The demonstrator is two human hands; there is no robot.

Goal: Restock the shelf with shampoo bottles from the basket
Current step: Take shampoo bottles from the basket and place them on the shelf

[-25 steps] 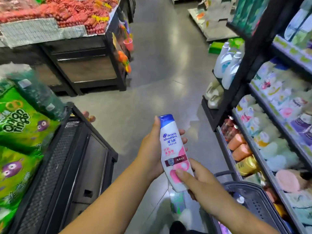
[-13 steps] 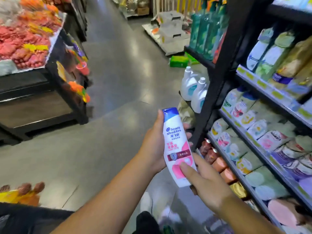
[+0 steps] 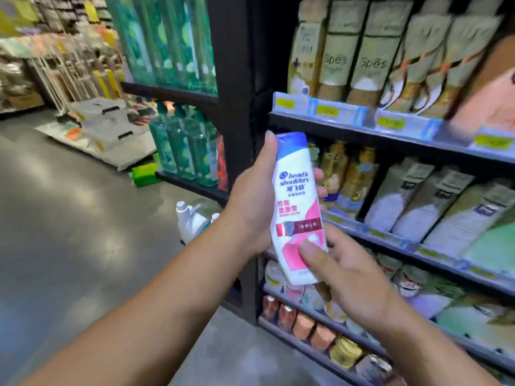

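A white shampoo bottle (image 3: pixel 295 201) with a blue cap and a pink lower label stands upright in front of me, held in both hands. My left hand (image 3: pixel 250 207) wraps round its upper half from the left, thumb along the cap side and fingertips showing at the right edge. My right hand (image 3: pixel 342 268) holds its bottom end, thumb pressed on the pink label. The bottle is in front of the black shelf unit (image 3: pixel 390 135), level with the second shelf. The basket is out of view.
The shelves on the right are packed with tall beige bottles (image 3: pixel 370 59), white bottles (image 3: pixel 434 207) and small jars lower down (image 3: pixel 306 327). A black upright post (image 3: pixel 237 79) divides them from green bottles (image 3: pixel 184 151). Grey aisle floor (image 3: pixel 69 218) lies to the left.
My view has swung up and right toward the shelves. Both hands have lifted the bottle higher and closer to the shelf; the grip on it is the same.
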